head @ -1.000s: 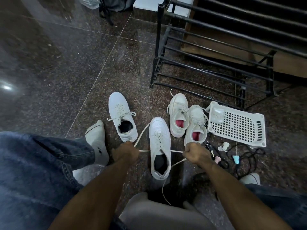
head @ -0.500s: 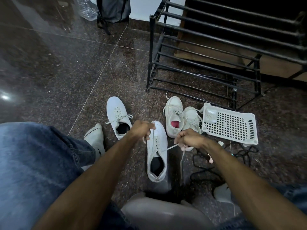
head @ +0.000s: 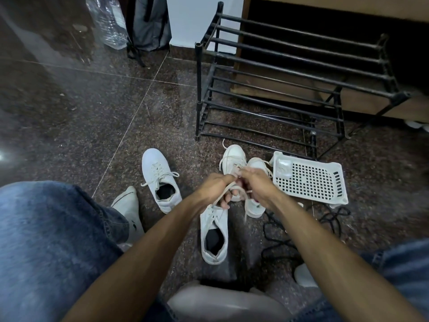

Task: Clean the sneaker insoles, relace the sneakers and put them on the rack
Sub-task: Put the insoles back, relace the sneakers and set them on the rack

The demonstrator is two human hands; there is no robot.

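White sneaker (head: pixel 214 238), lace (head: pixel 221 198) loose

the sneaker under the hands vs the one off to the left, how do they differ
The sneaker under the hands has its lace pulled up and gripped by the left hand and right hand; the left sneaker lies untouched, laces loose across its tongue. Both are white, upright, dark inside.

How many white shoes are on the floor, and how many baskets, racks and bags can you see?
White sneakers: 4 — one at the left, one under the hands, two by the basket
White basket: 1
Black rack: 1
Grey bag: 1
Total: 7
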